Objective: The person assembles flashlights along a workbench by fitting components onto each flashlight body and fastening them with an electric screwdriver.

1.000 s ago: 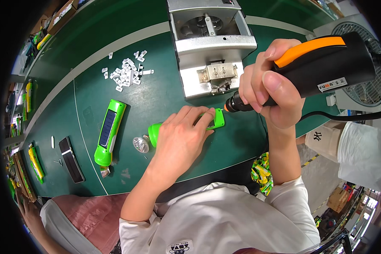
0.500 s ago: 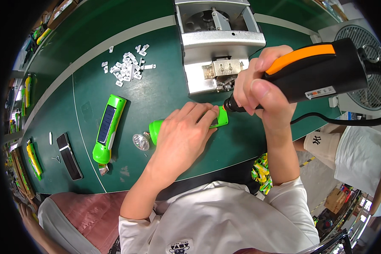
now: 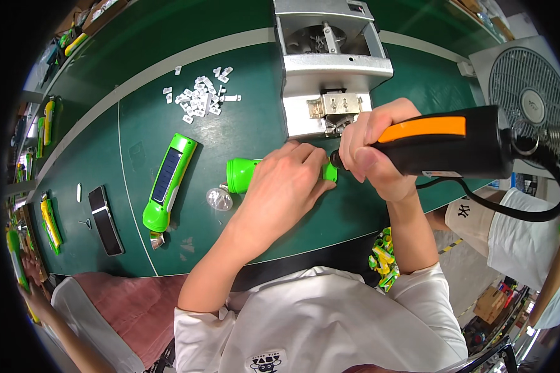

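My left hand (image 3: 286, 180) is closed over a green flashlight (image 3: 239, 175) lying on the bench, covering its middle. A clear reflector bulb (image 3: 219, 199) hangs out beside the flashlight's wide head. In my right hand (image 3: 379, 152) is a black electric screwdriver (image 3: 460, 146) with an orange lever, held level. Its tip meets the flashlight's narrow right end; the exact contact point is hidden by my fingers. A second green flashlight (image 3: 170, 180), with a dark solar panel, lies further left, its reflector (image 3: 157, 239) out at the lower end.
A metal screw feeder (image 3: 336, 65) stands at the back. Small white plastic parts (image 3: 200, 98) lie in a pile left of it. A phone (image 3: 106, 221) rests at the left. A fan (image 3: 522, 93) is at the right, near the screwdriver's cable (image 3: 510, 214). Other people sit on both sides.
The flashlight has rolled under my left hand, so its plain green side shows at the tip end. The screwdriver has swung slightly lower and more level. The whole view has shifted a little.
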`<state>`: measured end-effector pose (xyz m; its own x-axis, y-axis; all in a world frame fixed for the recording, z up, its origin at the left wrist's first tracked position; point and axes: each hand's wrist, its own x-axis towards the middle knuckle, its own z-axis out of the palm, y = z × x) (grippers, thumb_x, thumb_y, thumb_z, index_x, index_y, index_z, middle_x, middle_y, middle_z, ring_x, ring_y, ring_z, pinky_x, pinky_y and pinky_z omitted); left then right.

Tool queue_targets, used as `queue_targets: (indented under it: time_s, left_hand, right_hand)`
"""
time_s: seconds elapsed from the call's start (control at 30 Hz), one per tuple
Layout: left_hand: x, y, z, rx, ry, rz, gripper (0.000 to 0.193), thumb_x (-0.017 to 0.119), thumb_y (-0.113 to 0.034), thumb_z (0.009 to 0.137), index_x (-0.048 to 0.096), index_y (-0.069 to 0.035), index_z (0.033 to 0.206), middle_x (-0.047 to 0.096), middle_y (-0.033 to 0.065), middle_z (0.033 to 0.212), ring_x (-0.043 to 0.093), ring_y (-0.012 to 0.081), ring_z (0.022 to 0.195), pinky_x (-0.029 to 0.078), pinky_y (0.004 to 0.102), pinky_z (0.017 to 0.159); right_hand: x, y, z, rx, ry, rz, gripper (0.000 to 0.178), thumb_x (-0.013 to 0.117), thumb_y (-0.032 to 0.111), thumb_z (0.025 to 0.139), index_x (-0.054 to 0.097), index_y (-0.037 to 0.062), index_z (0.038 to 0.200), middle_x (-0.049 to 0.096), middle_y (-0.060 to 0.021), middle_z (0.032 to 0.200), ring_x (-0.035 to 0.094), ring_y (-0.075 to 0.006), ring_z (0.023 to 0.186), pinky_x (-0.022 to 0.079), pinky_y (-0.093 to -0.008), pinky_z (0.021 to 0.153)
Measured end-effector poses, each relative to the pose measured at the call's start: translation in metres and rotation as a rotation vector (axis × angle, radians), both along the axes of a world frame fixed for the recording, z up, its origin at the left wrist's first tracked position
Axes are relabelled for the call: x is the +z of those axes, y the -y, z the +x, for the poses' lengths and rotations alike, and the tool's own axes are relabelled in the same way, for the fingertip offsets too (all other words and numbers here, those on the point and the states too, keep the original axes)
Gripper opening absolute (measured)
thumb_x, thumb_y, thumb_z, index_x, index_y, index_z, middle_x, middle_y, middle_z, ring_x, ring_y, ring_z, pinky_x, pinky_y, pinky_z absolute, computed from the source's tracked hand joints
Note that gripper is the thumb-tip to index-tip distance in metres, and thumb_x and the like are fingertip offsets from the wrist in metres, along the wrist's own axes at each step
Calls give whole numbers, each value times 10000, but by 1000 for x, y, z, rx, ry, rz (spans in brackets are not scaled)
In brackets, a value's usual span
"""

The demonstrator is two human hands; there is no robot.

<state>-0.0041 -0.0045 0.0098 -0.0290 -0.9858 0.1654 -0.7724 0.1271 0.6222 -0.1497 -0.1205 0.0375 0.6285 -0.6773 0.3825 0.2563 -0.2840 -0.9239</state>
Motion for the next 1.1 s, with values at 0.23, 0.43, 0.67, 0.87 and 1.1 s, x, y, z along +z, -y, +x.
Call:
queue_targets:
  time_s: [0.23, 0.43, 0.67, 0.87, 1.1]
  left_hand:
    - [-2, 1, -2, -13, 13, 6, 280, 801, -221, 782, 622, -48, 912, 658, 85, 852, 651, 284, 866, 542, 431, 722]
    - [-5, 1, -1, -4, 52, -31, 309, 824, -230, 777, 669, -64, 986, 678, 53, 894, 649, 261, 869, 538, 411, 717]
    - [-2, 1, 2, -49, -24, -74, 303, 819, -184, 783, 666, -42, 1003, 693, 54, 1017, 640, 270, 887, 544, 404, 742]
    - [3, -4, 5, -97, 45, -61, 351, 789, -155, 812, 655, -42, 1116, 677, 72, 1108, 656, 278, 967, 565, 409, 770]
    - [3, -5, 4, -76, 95, -70, 352, 790, -192, 809, 641, -62, 1100, 678, 42, 1081, 662, 246, 961, 580, 398, 720]
  right_hand:
    - [-9, -4, 1, -9, 211, 209, 143, 721, 62, 803, 596, 45, 736, 574, -11, 683, 512, -84, 590, 413, -232, 554]
    - [-6, -3, -9, -14, 119, 35, 262, 714, 39, 827, 628, -11, 1069, 599, -24, 814, 532, -79, 648, 431, -234, 588]
    - [37, 16, -11, 162, 450, -116, 258, 529, 142, 982, 460, 62, 1218, 501, -14, 648, 469, -119, 468, 439, -291, 494]
    - [44, 17, 3, 74, 470, -152, 276, 496, 155, 974, 440, 57, 1226, 495, -23, 683, 461, -127, 488, 446, -303, 527]
    - [42, 9, 16, -52, 339, -148, 288, 526, 128, 944, 432, 54, 1206, 465, -34, 643, 436, -131, 465, 436, -307, 478]
